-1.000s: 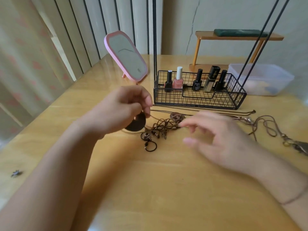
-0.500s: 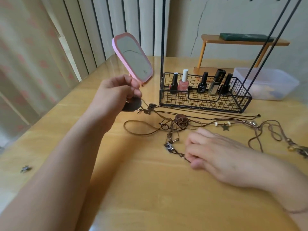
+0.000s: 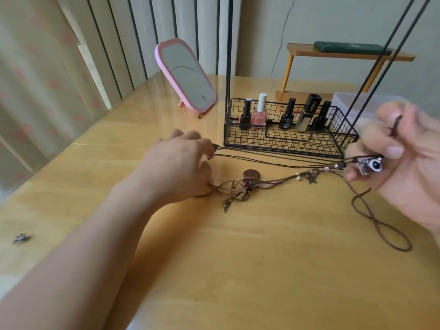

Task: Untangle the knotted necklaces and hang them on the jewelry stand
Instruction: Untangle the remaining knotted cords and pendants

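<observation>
Brown cord necklaces lie tangled on the wooden table (image 3: pixel 238 270), knotted around a round brown pendant (image 3: pixel 251 174). My left hand (image 3: pixel 181 167) rests on the left end of the tangle, fingers curled down on the cords. My right hand (image 3: pixel 404 158) is raised at the right and pinches a dark cord; a small silver camera pendant (image 3: pixel 371 165) hangs by its fingers. Cords run taut between the two hands. A star charm (image 3: pixel 312 179) hangs on one cord. The black jewelry stand (image 3: pixel 285 141) has a wire basket base and tall rods; its top is out of view.
Several nail polish bottles (image 3: pixel 259 113) stand in the basket. A pink mirror (image 3: pixel 185 77) stands behind my left hand. A clear plastic box (image 3: pixel 352 101) and a small wooden shelf (image 3: pixel 333 53) are at the back right. A small metal charm (image 3: pixel 21 238) lies near the table's left edge.
My right hand has risen from the table to the right, carrying the cord with the camera pendant. My left hand dropped from the air onto the tangle's left end. The cords are stretched out.
</observation>
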A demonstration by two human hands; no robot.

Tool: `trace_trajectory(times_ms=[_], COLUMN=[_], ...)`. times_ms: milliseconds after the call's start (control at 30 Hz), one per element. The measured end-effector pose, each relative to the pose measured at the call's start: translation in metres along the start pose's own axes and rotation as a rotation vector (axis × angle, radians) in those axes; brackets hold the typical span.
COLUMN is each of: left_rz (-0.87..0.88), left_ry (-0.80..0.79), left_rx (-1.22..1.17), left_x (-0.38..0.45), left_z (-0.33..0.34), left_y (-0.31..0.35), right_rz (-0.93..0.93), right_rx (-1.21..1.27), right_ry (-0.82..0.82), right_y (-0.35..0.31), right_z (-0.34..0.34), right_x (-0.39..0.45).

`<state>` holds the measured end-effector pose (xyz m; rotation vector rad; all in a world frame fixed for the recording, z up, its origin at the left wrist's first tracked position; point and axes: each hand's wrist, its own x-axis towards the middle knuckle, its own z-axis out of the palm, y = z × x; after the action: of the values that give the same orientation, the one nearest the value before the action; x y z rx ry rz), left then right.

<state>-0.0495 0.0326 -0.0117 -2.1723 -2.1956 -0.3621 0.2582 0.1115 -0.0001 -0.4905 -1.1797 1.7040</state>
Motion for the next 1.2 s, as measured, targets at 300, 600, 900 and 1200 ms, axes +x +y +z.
trace_trajectory(times_ms=[300,600,900,1200], left_rz=[0.374,0.306,0.328,0.334], left_ry=[-0.127,-0.235,-0.273,-0.267], left_rx=[-0.279,-0.816,-1.026,-0.944], left_x=[0.000,-0.004,-0.003,-0.003], left_z=[0.015,0.011,0.009,0.008], left_y=[0.025,0.029,0.027,0.025], right_rz=[0.237,0.095,0.102,-0.093], right_rx=[0.168,-1.201,-1.665,-0.904], right_ry=[-0.038,-0.123,-0.374,-0.515], right_y=[-0.037,-0.005,0.031,0.010], right_z=[-0.014,0.031,0.046,0.029], right_x=[0.015,-0.005,-0.014,-0.006])
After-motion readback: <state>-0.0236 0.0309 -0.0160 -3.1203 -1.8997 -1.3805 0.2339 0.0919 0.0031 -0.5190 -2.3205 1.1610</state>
